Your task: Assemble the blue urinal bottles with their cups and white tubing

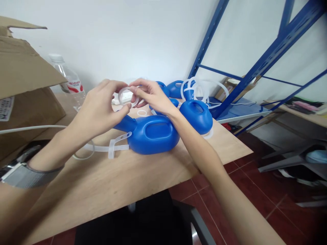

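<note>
Both hands meet above the table around a translucent white ring. My left hand pinches its left side, fingers on top and thumb below. The ring's right side is between the thumb and fingers of my right hand. Right below them a blue plastic bottle lies on its side, its neck pointing left under my left hand. A clear strap and a clear tube are at the bottle's left end. Behind it, a smaller thin ring rests on the table.
More blue bottles, one of them with coiled clear tubing, stand at the back right. An open cardboard box and a water bottle are at left. The wooden table ends near a black chair; blue shelving rises right.
</note>
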{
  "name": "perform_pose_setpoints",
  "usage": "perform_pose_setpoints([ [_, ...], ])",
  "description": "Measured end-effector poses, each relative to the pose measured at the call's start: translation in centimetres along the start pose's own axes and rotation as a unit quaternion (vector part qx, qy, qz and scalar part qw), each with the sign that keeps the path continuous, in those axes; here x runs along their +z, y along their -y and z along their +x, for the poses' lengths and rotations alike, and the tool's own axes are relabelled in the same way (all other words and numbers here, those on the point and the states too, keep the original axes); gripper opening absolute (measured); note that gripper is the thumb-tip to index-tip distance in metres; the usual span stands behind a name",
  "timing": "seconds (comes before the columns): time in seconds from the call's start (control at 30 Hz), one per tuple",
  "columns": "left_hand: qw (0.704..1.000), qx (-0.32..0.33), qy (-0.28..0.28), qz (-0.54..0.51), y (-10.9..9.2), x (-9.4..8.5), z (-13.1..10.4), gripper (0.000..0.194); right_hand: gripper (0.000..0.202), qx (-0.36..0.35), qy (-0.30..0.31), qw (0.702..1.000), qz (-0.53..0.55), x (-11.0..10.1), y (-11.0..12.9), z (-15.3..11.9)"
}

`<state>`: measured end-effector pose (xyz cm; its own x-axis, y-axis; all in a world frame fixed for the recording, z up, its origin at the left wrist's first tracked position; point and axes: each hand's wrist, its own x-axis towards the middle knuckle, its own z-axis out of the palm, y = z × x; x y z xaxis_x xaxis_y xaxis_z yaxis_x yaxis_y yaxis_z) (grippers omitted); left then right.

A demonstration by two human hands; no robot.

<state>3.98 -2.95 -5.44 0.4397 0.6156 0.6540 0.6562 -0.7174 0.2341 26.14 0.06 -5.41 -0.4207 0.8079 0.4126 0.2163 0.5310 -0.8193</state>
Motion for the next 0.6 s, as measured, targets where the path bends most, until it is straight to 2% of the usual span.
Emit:
perform_pose_setpoints([
  [0.07, 1.0, -0.02, -0.002, -0.012, -0.1, 0.5, -1.2, 0.076, 0.044, -0.012, -0.037, 0.997, -0.074, -1.7, 0.0, -0.2],
  [0.13, 0.999, -0.029, 0.027, -0.005, -0.2, 0.7, -2.7, 0.088, 0.04, -0.027, -0.067, 0.987, -0.144, -3.6, -0.3, -1.0],
  [0.2, 0.998, -0.016, 0.065, 0.014, -0.1, 0.9, -4.1, 0.087, 0.036, -0.022, -0.063, 0.981, -0.182, -5.1, -1.1, -2.5],
  [0.27, 0.996, -0.006, 0.086, 0.03, 0.2, 0.9, -5.1, 0.078, 0.035, 0.016, -0.047, 0.982, -0.182, -5.7, -2.4, -4.4],
  [0.33, 0.994, -0.018, 0.094, 0.047, 0.5, 1.0, -5.4, 0.072, 0.038, 0.071, -0.041, 0.989, -0.121, -5.5, -4.1, -6.1],
  [0.47, 0.988, -0.107, 0.069, 0.085, 0.8, 1.1, -4.7, 0.071, 0.045, 0.104, -0.111, 0.988, 0.016, -3.7, -6.3, -7.9],
  [0.53, 0.981, -0.158, 0.07, 0.088, 0.6, 1.1, -4.0, 0.068, 0.046, 0.116, -0.097, 0.987, 0.052, -2.8, -6.3, -8.0],
  [0.6, 0.976, -0.184, 0.087, 0.076, 0.2, 1.4, -3.2, 0.066, 0.048, 0.134, -0.045, 0.986, 0.086, -2.1, -5.8, -8.0],
])
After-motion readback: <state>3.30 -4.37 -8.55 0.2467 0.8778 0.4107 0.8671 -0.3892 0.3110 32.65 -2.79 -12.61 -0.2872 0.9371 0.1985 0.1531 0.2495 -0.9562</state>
